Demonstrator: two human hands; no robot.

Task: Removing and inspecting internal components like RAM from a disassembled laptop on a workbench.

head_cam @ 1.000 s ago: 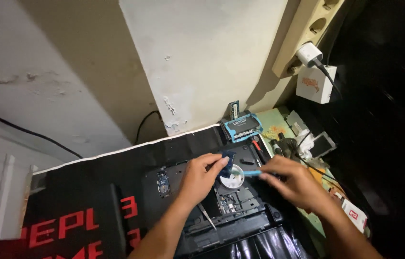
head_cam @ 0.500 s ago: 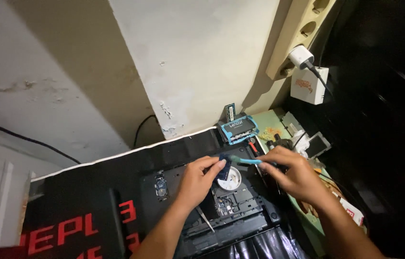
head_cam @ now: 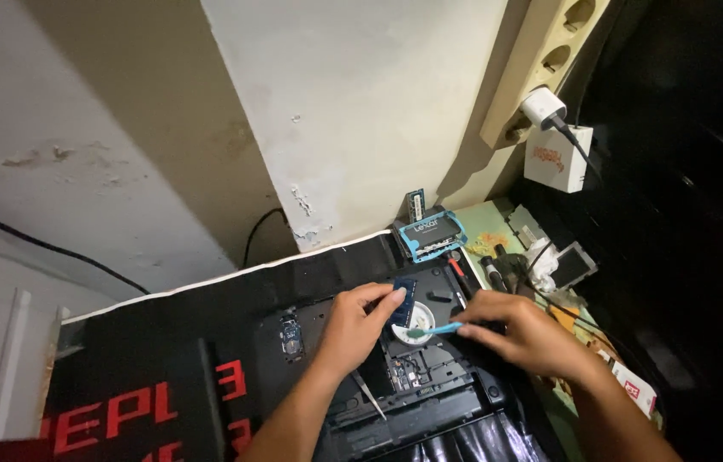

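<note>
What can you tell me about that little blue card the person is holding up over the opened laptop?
The little blue card is a small, flat rectangle, dark blue, looking like a circuit board with tiny dark parts on its face. It stands tilted on its lower edge above the opened laptop, just over a round white part. The left hand steadies it, fingertips at its top edge. The right hand holds a light blue tool whose tip reaches near the card's base; whether it touches is unclear.

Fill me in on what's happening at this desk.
A person works on an opened black laptop lying on a dark mat. The left hand pinches a small blue memory module, while the right hand holds a light blue tool over a white round part inside.
</note>
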